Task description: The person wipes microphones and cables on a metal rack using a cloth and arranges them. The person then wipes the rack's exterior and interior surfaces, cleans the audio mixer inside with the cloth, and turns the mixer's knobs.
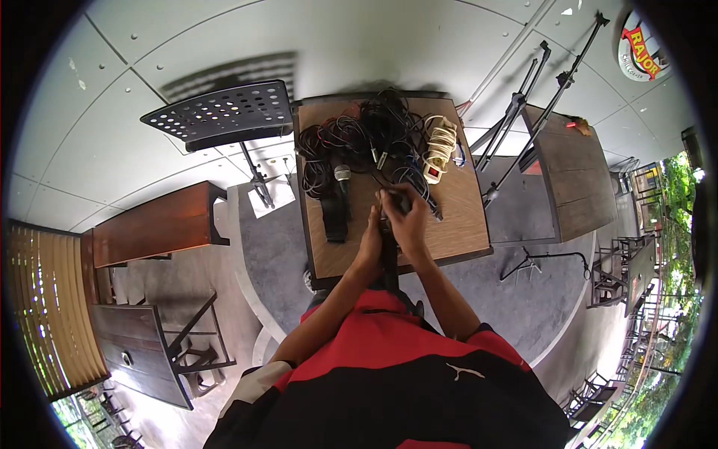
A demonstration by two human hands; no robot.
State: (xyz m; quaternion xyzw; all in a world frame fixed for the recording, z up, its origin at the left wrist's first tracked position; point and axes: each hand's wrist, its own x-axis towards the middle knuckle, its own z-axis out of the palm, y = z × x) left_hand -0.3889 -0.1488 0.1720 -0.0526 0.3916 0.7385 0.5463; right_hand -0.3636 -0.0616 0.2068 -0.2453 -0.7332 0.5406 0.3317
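Both hands meet over the front half of a wooden table (460,217). My left hand (371,241) is closed around a dark object that I cannot make out. Just right of it and slightly higher, my right hand (406,217) is closed on a dark item, also too small to name. Coiled black cables (351,135) lie behind the hands. A microphone (342,179) with a silver head is left of them, near a black strap-like object (334,217). To the right rests a white power strip (440,150) wrapped in its own cord.
A black perforated music stand (224,112) rises at the left, beyond a reddish wooden bench (161,224). Black microphone stands (516,112) lean at the right beside a brown wooden table (576,172). A small black stand (531,263) is on the grey floor.
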